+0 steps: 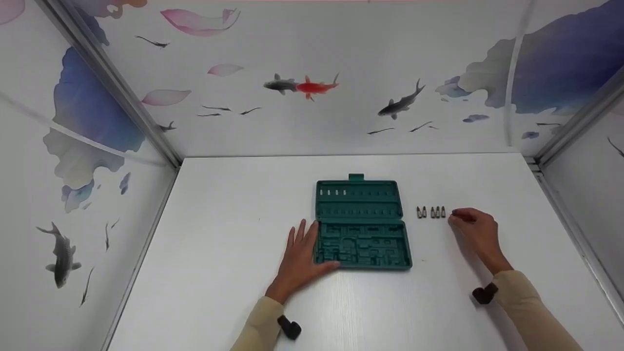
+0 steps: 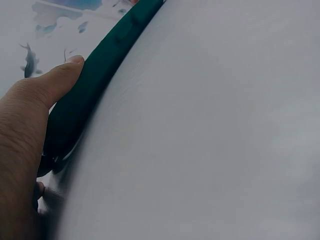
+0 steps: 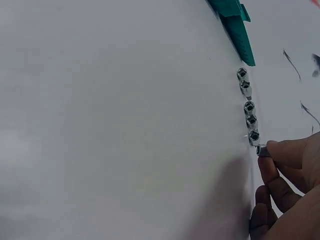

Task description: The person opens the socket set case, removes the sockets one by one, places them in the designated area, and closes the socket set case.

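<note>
"Metal socket [image 3: 264, 150]: where from the green case [image 1: 375, 267]?"

"Right of it, beyond the row of five sockets [image 1: 437, 212], pinched between thumb and finger of the right hand [image 1: 475, 231], the hand nearer that row."

"Long axis?"

"Mostly hidden by fingers; the row's run roughly along the case's right side."

"Left hand [image 1: 298, 256]?"

"At the case's near-left corner, fingers straight, thumb spread onto its near rim."

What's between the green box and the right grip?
Five little metal sockets stand in a row between the green box and the right grip: two, a small gap, then three. The head view shows it.
</note>
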{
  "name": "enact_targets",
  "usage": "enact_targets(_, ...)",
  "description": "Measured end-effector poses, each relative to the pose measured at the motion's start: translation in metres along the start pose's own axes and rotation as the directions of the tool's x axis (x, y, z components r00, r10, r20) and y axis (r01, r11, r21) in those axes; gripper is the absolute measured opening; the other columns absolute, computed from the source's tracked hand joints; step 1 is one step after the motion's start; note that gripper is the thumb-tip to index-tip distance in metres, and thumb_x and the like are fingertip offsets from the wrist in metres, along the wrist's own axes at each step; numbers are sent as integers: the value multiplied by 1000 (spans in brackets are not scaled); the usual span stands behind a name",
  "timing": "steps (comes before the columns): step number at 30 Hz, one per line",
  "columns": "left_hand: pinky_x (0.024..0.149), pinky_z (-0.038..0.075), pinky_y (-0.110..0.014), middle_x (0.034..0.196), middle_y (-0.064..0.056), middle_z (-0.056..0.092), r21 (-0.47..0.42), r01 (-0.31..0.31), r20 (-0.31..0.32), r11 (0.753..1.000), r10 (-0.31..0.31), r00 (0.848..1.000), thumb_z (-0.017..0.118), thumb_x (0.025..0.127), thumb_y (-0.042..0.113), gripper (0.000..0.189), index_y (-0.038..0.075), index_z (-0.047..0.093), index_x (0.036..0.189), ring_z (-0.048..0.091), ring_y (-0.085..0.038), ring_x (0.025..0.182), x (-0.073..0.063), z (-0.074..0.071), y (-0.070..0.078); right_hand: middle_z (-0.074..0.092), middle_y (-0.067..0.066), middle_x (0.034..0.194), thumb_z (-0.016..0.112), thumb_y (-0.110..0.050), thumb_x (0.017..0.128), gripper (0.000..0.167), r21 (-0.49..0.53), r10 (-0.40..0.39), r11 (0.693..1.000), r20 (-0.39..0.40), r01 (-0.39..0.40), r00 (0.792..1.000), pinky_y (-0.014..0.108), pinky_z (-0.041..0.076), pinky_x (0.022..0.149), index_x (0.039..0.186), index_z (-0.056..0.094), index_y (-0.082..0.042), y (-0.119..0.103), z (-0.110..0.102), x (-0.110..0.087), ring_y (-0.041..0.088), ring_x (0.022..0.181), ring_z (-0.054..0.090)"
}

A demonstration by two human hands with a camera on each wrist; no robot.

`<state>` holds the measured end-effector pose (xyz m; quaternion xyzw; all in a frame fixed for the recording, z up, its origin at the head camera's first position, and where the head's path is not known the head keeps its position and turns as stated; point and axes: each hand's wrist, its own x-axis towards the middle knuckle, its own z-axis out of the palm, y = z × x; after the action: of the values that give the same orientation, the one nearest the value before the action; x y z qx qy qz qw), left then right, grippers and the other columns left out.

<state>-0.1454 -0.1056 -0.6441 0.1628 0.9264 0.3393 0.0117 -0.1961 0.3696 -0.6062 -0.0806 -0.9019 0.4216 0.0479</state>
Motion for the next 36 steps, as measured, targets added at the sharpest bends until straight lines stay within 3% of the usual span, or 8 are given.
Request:
enact_targets(13,137,4,-58,183,-16,19,-2,-24,-13,1000,24,1000,73,90,80,122,11,21,177,9,-34,171,-1,0,-3,74,26,130,71,-25,109,39,-20,49,999,40,-48,998,22,48,85,135,75,5,-2,5,9,35,120,66)
enact_targets(21,137,5,-59,183,-16,19,-12,-9,-8,1000,9,1000,73,90,80,123,11,22,177,9,-34,171,-1,1,-1,77,24,122,70,-26,109,36,-32,79,996,4,-79,997,23,49,80,126,80,4,-5,9,9,32,112,67)
enact_targets(28,137,4,-58,183,-16,17,-20,-10,1,1000,10,1000,73,90,80,123,11,21,177,8,-33,171,0,1,-1,78,24,120,68,-25,110,36,-41,82,996,-16,-83,996,15,48,74,127,79,5,-10,5,8,26,106,67)
enact_targets(36,137,5,-58,183,-16,18,-14,5,4,1000,-5,1000,73,89,80,123,11,22,177,8,-34,171,-1,0,-1,78,23,118,69,-21,111,31,-35,-34,999,-6,34,999,16,48,73,126,79,4,-37,17,10,29,104,66)
